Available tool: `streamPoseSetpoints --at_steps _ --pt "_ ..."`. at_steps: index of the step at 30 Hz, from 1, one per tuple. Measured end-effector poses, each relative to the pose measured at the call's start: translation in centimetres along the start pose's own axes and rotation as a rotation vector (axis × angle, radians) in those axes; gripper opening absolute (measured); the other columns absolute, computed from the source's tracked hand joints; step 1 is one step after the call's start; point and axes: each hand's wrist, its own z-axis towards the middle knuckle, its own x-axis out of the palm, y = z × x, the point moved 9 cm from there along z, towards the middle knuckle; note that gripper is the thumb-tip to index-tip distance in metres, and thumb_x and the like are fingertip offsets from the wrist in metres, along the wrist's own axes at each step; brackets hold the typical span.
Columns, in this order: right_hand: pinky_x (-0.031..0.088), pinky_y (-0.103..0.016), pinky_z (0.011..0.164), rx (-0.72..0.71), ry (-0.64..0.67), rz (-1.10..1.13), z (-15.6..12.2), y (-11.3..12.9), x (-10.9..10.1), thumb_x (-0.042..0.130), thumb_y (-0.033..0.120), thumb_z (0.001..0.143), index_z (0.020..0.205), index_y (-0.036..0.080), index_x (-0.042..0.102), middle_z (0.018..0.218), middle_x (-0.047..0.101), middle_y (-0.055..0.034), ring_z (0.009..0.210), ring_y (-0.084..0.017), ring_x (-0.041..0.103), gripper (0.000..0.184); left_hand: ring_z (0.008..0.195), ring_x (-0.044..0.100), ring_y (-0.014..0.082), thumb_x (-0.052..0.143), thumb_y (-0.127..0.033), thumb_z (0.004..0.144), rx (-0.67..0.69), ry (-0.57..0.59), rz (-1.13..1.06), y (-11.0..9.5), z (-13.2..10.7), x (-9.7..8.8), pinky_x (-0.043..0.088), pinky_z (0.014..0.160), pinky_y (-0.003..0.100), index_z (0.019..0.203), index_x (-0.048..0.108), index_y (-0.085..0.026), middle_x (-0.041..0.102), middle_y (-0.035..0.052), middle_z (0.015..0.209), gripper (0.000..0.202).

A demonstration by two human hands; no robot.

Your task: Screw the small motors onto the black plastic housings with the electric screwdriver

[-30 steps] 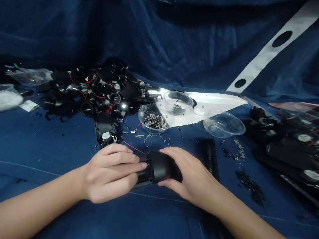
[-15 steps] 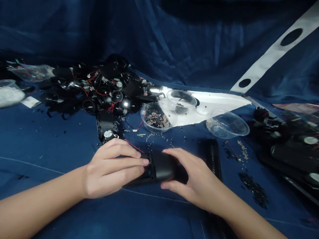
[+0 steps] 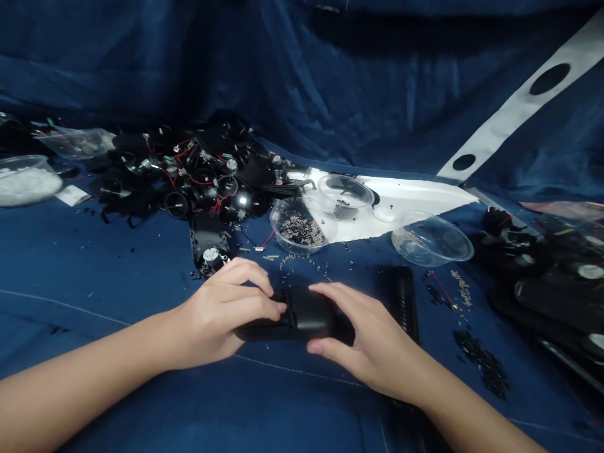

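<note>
A black plastic housing [image 3: 309,313] lies across the middle of the blue cloth, its right end smooth and rounded. My right hand [image 3: 368,333] is closed round that end, thumb on the near side and fingers on the far side. My left hand [image 3: 231,308] grips the left part, with fingertips on the recessed section of the top; its palm hides the left end. Just beyond my left hand sits a black part with a white round motor-like piece [image 3: 211,256]. A long black ribbed part [image 3: 404,302] lies right of the housing, partly behind my right hand.
A heap of black parts with red wires [image 3: 202,170] fills the back left. Clear bowls stand behind the housing, one holding small screws [image 3: 302,231], another tilted [image 3: 431,239]. Small black pieces [image 3: 481,362] lie at right, beside more black parts [image 3: 552,296].
My left hand's fingers have drawn up and bent more on top of the housing, showing more of its near left side. My right hand keeps its hold. The view has shifted slightly.
</note>
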Motion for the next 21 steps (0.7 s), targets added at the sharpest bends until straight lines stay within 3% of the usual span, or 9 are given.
streamPoseSetpoints --at_steps 3,6,10,13,16,19,21 --pt "0.057 -0.045 0.100 0.050 0.044 0.055 0.2 -0.4 0.4 0.072 0.050 0.095 0.136 0.024 0.057 0.139 0.065 -0.0114 0.123 -0.030 0.065 0.051 0.095 0.070 0.0196 0.066 -0.002 0.089 -0.009 0.003 -0.002 0.2 -0.1 -0.1 0.058 0.098 0.038 0.104 0.070 -0.015 0.076 0.0051 0.088 0.021" --pt "0.054 -0.047 0.101 0.134 0.049 0.162 0.4 -1.3 0.4 0.065 0.057 0.097 0.137 0.027 0.058 0.136 0.067 -0.0077 0.122 -0.029 0.065 0.050 0.094 0.073 0.0181 0.072 -0.010 0.090 -0.094 -0.032 -0.092 1.2 -0.2 -0.5 0.062 0.091 0.032 0.105 0.072 -0.016 0.078 0.0065 0.094 0.017" --pt "0.051 -0.044 0.098 0.149 0.023 0.367 0.7 -1.5 -0.1 0.048 0.058 0.105 0.141 0.029 0.056 0.122 0.071 -0.0045 0.109 -0.024 0.066 0.047 0.077 0.074 0.0130 0.079 -0.021 0.088 -0.441 -0.066 -0.211 4.5 -0.9 -0.5 0.061 0.070 0.021 0.106 0.073 -0.020 0.078 0.0007 0.090 0.019" --pt "0.051 -0.038 0.087 0.175 0.035 0.415 0.7 -1.4 0.0 0.054 0.053 0.103 0.137 0.030 0.057 0.107 0.072 -0.0012 0.093 -0.021 0.066 0.040 0.076 0.075 0.0148 0.079 -0.027 0.087 -0.652 -0.101 -0.337 6.1 -1.9 0.1 0.063 0.068 0.022 0.105 0.073 -0.020 0.079 0.0005 0.092 0.020" --pt "0.048 -0.034 0.075 0.264 0.029 0.386 0.7 -1.8 0.2 0.056 0.045 0.104 0.121 0.027 0.064 0.089 0.070 0.0011 0.081 -0.018 0.063 0.026 0.082 0.077 0.0193 0.078 -0.034 0.088 -0.762 -0.119 -0.435 6.8 -2.7 0.8 0.065 0.070 0.028 0.114 0.070 -0.020 0.079 0.0038 0.099 0.031" --pt "0.046 -0.033 0.071 0.318 -0.016 0.399 0.8 -2.5 0.1 0.052 0.047 0.105 0.109 0.025 0.068 0.085 0.068 0.0003 0.078 -0.018 0.062 0.027 0.097 0.076 0.0230 0.072 -0.035 0.093 -0.715 -0.127 -0.260 6.6 -2.9 0.1 0.065 0.082 0.036 0.129 0.064 -0.022 0.076 0.0077 0.114 0.039" --pt "0.046 -0.032 0.068 0.357 -0.049 0.414 0.7 -3.2 0.1 0.051 0.050 0.104 0.101 0.023 0.068 0.082 0.066 -0.0006 0.077 -0.019 0.061 0.032 0.117 0.069 0.0271 0.071 -0.031 0.093 -0.540 -0.131 -0.028 5.3 -2.1 -0.8 0.061 0.096 0.043 0.135 0.060 -0.024 0.069 0.0116 0.132 0.044"
